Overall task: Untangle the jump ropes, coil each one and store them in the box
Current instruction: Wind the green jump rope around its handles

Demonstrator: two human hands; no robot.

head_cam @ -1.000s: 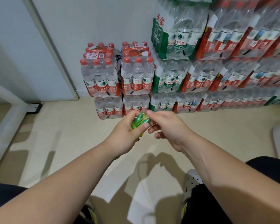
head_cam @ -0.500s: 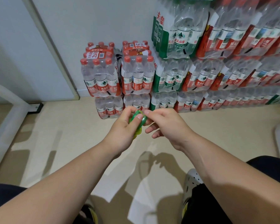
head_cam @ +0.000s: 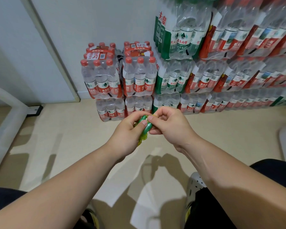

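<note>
Holding a small bundled green jump rope (head_cam: 147,127) in mid-air, in front of the stacked packs of water bottles (head_cam: 120,76) and above the beige floor (head_cam: 64,138). Gripping the bundle in the left hand (head_cam: 125,136), with the thumb laid across the glossy green handles and the fingers curled round behind. Pinching the bundle's upper end, on the side toward the packs, between thumb and forefinger of the right hand (head_cam: 171,128), with the other fingers curled underneath; touching the left hand there. Showing yellow-green coils of cord (head_cam: 141,140) below the left thumb, on the side away from the packs. Cannot tell the number of turns or how they lie. Farther from the packs, under the right forearm, resting a white perforated shoe (head_cam: 195,182) on the floor. To the left of the packs, against the wall, a pale door frame (head_cam: 56,52).
</note>
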